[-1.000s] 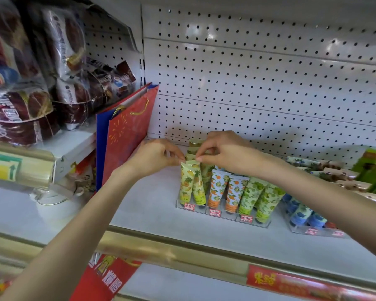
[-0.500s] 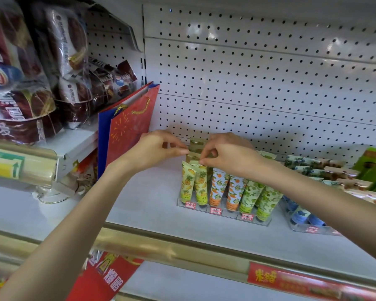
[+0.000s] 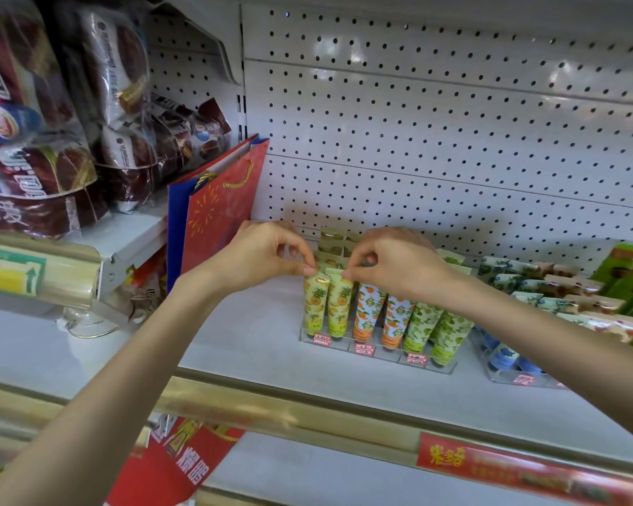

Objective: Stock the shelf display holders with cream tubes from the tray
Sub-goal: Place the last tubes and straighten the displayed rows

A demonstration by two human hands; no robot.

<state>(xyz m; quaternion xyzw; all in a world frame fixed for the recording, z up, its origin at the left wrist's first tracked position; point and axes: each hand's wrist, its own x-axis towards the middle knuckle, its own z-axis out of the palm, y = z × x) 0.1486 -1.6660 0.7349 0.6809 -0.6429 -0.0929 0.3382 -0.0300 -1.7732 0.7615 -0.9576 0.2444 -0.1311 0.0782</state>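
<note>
Yellow pineapple-print tubes (image 3: 338,312) stand cap-down at the left end of the clear holder (image 3: 450,368), centre frame. Pinch grips: left hand (image 3: 267,257) on one crimped top, right hand (image 3: 391,264) on the neighbour's. Judged light, soft-walled, slick; take the stiff flat crimp, not the body.

front row: two pineapple tubes (image 3: 315,304); two orange tubes (image 3: 368,315); two lime-green tubes (image 3: 423,325); clear holders (image 3: 384,353), two; red price tags (image 3: 364,348), four
</note>
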